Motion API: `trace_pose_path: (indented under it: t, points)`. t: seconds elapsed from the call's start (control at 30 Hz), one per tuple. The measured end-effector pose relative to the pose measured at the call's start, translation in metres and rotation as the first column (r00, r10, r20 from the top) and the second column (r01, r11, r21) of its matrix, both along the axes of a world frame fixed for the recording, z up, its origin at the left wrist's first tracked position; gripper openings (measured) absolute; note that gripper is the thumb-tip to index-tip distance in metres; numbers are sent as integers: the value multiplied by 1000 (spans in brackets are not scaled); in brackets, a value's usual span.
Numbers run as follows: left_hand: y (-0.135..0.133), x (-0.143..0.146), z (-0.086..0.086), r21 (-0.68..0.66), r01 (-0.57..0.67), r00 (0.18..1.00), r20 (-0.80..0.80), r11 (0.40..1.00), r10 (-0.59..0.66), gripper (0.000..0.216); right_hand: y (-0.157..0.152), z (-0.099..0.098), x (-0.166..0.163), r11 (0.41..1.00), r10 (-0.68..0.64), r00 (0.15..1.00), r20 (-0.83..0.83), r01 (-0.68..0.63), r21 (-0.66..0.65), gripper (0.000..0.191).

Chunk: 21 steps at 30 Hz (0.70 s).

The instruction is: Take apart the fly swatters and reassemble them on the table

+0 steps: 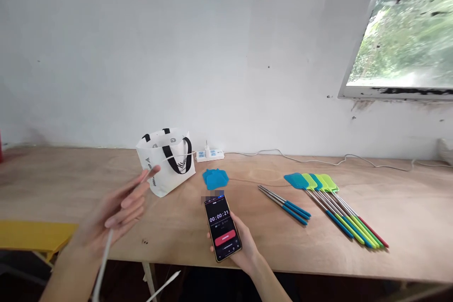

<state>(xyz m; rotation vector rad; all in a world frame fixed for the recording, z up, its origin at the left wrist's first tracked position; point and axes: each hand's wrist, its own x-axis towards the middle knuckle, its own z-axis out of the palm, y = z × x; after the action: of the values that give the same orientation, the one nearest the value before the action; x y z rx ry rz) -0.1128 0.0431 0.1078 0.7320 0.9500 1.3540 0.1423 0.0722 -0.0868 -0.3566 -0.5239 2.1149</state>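
My right hand [244,245] grips a black phone [222,225] over the table's front edge; its screen shows a timer reading 00:00:21 and a red button. My left hand [118,212] hovers above the table with fingers stretched out and apart, holding nothing; a white cable [104,262] hangs in front of its wrist. Just beyond its fingertips stands a white paper bag [166,160] with black handles. Blue swatter heads [215,178] lie stacked behind the phone.
On the wooden table [71,188], two loose handles with blue grips [285,204] lie right of centre. Several blue and green fly swatters [336,207] lie further right. A white power strip [210,154] with cord sits by the wall. A yellow bench [31,235] stands left.
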Motion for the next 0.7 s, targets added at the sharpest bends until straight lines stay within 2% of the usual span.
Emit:
trace_pose_path:
  t: [0.07, 0.17, 0.23, 0.3, 0.37, 0.4, 0.43, 0.47, 0.5, 0.53, 0.6, 0.67, 0.7]
  points:
    - [-2, 1, 22, 47, -53, 988, -140, 997, 60, 29, -2, -1, -3, 1000, 15, 1000, 12, -15, 5, 49]
    - [4, 8, 48, 139, -10, 906, -417, 990, 67, 30, -1, -2, -3, 1000, 12, 1000, 19, -13, 15, 49]
    - [13, 17, 61, 164, 84, 783, -620, 983, 37, 33, 0, -3, 0, 1000, -5, 1000, 22, 5, 8, 47]
    - [24, 28, 72, 175, 177, 601, -798, 969, 34, 31, 2, -4, 3, 999, -37, 999, 28, 37, -8, 46]
    - [38, 38, 80, 230, 233, 420, -900, 945, 115, 23, 3, -4, 7, 997, -67, 997, 36, 68, -22, 45]
    - [47, 43, 84, 282, 242, 358, -915, 928, 185, 21, 3, -4, 9, 997, -76, 996, 40, 77, -25, 45]
    - [55, 47, 86, 337, 240, 331, -910, 910, 250, 22, 3, -4, 10, 996, -81, 996, 43, 82, -25, 44]
    - [64, 50, 86, 381, 230, 341, -894, 896, 293, 21, 3, -4, 11, 996, -80, 996, 45, 81, -22, 44]
    - [72, 52, 84, 412, 213, 383, -869, 886, 312, 21, 2, -4, 11, 997, -77, 996, 42, 78, -16, 43]
    - [80, 54, 79, 436, 189, 455, -833, 880, 315, 21, 1, -4, 10, 997, -76, 997, 34, 76, -7, 42]
    - [92, 54, 62, 473, 117, 648, -702, 873, 294, 21, -1, -2, 6, 997, -76, 997, 6, 76, 5, 42]
    - [97, 52, 37, 488, -15, 839, -468, 873, 276, 22, -4, 0, 0, 996, -89, 996, -22, 89, 0, 41]
    - [97, 50, 24, 488, -103, 896, -333, 867, 293, 22, -5, 2, -3, 995, -98, 995, -30, 98, -6, 41]
